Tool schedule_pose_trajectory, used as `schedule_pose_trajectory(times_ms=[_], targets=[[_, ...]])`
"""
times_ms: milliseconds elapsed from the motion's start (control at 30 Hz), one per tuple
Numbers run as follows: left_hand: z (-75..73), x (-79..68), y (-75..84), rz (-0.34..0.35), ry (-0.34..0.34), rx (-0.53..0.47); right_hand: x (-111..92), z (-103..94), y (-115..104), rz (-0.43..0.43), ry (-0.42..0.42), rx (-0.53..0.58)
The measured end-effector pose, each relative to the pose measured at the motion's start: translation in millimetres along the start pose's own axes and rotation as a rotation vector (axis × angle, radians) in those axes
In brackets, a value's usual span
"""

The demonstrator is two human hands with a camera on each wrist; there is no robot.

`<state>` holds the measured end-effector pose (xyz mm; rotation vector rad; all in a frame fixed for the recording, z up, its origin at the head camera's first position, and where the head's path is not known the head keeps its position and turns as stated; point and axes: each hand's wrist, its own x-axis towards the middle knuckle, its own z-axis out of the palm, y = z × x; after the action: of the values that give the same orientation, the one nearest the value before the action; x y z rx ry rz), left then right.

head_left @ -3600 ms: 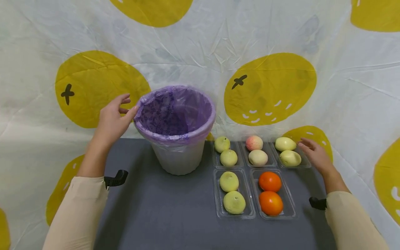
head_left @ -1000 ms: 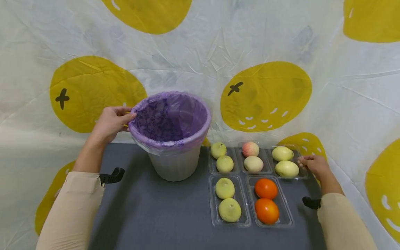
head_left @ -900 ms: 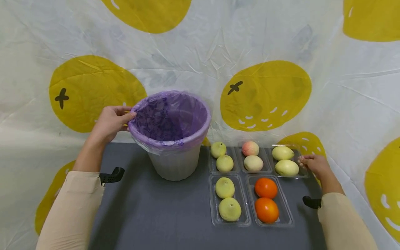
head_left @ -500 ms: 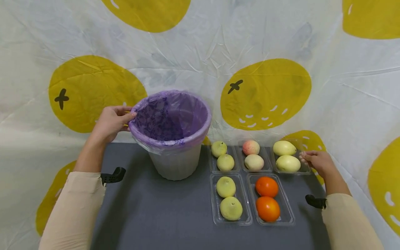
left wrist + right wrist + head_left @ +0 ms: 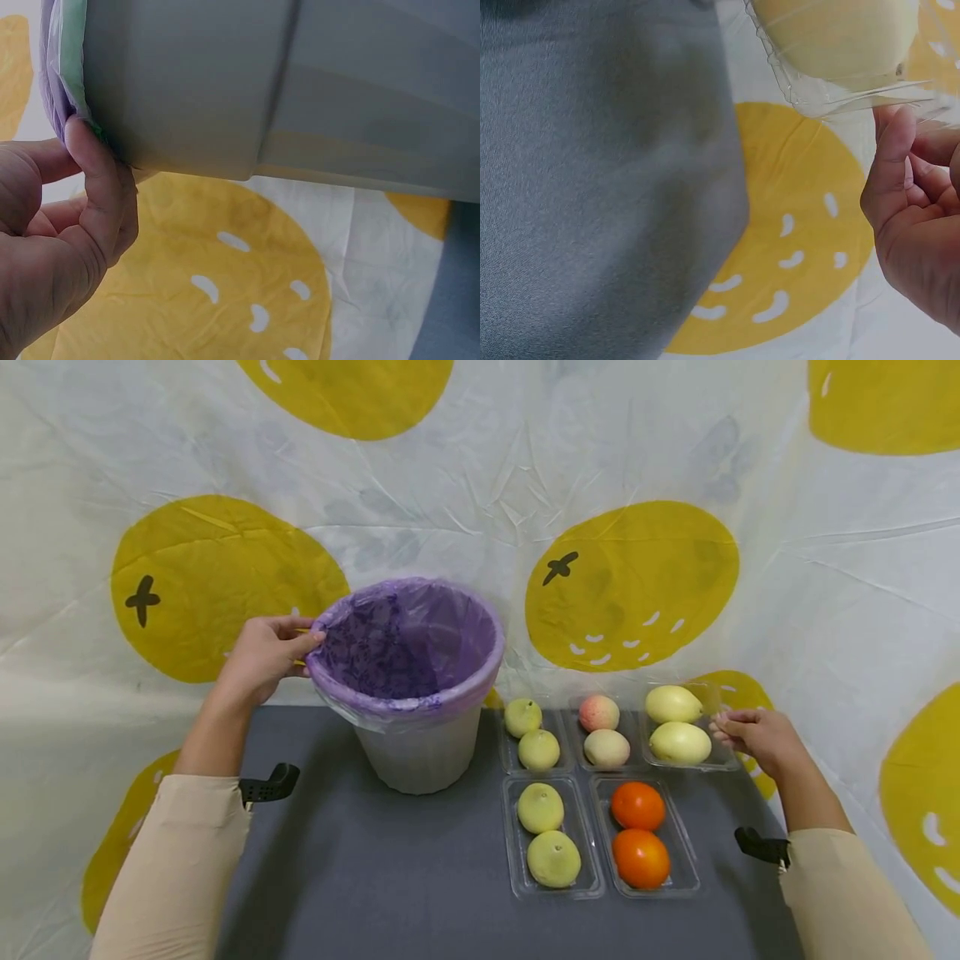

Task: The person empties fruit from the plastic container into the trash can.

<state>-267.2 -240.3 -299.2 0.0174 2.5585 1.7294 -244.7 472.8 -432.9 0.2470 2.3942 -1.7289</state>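
Observation:
A white bin [image 5: 431, 752] lined with a purple plastic bag [image 5: 382, 652] stands left of the fruit. On its left rim, my left hand [image 5: 262, 656] pinches the bag-covered edge between thumb and fingers; the left wrist view shows fingertips under the lip. At the back right, my right hand [image 5: 767, 742] pinches the right edge of a clear plastic tray [image 5: 722, 760]. Two pale yellow oval fruits [image 5: 680, 743] lie in that tray. In the right wrist view, the tray's near end [image 5: 840, 105] hangs above the table's edge level, held by the fingertips.
Left of the held tray sits a tray with two peaches [image 5: 607, 748]. Further left and in front are two trays of round yellow-green fruits [image 5: 554, 858]. Another tray holds two orange-red fruits [image 5: 641, 858]. A fruit-print cloth [image 5: 465, 468] hangs behind the grey table [image 5: 390, 885].
Since the earliest frame, my left hand has gone from touching the rim to pinching it. My right hand has taken the tray's edge and raised the tray slightly with its two fruits.

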Motion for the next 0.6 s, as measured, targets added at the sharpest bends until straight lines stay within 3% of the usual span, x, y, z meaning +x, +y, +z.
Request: schedule_pose_trajectory(times_ms=[300,600], targets=[[-1.5,0.5,1.5,-0.019,-0.016,-0.005,-9,8.7,-24,0.029,-0.011,0.012],[-0.9,1.6,1.1,-0.024,-0.012,-0.002,-16,30.4,-59,-0.021,-0.015,0.011]])
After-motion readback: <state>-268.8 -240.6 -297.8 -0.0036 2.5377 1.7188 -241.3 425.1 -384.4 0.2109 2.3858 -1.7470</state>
